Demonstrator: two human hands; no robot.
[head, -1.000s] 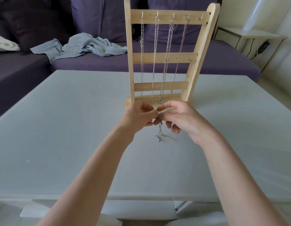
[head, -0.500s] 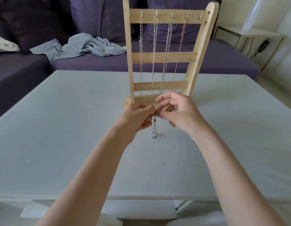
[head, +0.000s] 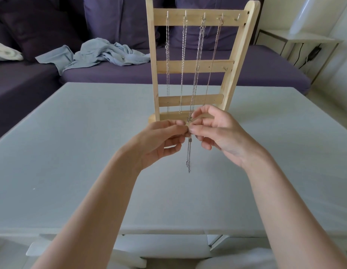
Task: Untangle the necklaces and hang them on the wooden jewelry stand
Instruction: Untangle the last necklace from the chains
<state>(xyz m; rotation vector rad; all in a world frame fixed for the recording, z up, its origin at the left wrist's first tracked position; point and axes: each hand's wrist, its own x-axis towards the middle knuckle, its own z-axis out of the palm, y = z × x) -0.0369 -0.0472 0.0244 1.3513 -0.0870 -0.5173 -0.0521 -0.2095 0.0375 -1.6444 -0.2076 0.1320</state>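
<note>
Pale grey and matte, the table fills most of the view, its near edge at 6 o'clock. Above its middle, the left hand and right hand meet fingertip to fingertip, each pinching the top of a thin silver chain; the rest of it hangs straight down between them, long axis vertical, its lower end with a small knot or clasp just above the tabletop. Just beyond the hands, toward 12 o'clock, a stand of light unfinished wood rises upright from a rounded base: two side posts, three flat crossbars, small metal hooks along the top bar. Four fine chains hang from those hooks, straight and parallel, reaching down toward the base. Past the table, a purple sofa runs from 10 to 2 o'clock, with a crumpled light-blue cloth on its seat at 11 o'clock.
</note>
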